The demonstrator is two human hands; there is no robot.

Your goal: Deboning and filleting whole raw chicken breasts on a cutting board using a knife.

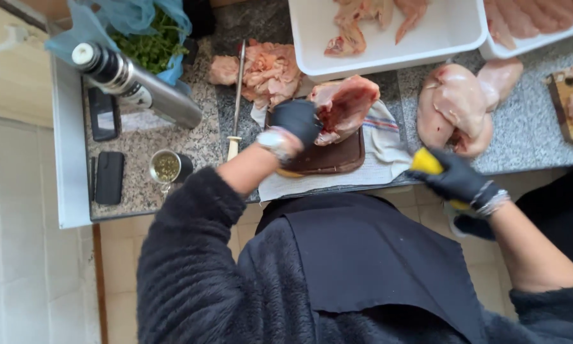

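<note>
My left hand (pixel 297 121), in a black glove, grips a raw chicken carcass (pixel 345 105) on a dark brown cutting board (pixel 332 158). A striped white cloth (pixel 382 143) lies under the board. Off the counter's front edge, my right hand (pixel 455 178), also in a black glove, is shut on a yellow handle (pixel 425 162); I cannot see any blade. Whole raw chicken pieces (pixel 455 105) lie on the counter just beyond my right hand.
A sharpening steel (pixel 238 95) and a heap of chicken skin (pixel 264 70) lie left of the board. White trays (pixel 388 35) of chicken stand behind. At the left are a steel flask (pixel 140 83), a cup (pixel 166 167), two dark phones (pixel 108 177) and bagged greens (pixel 149 44).
</note>
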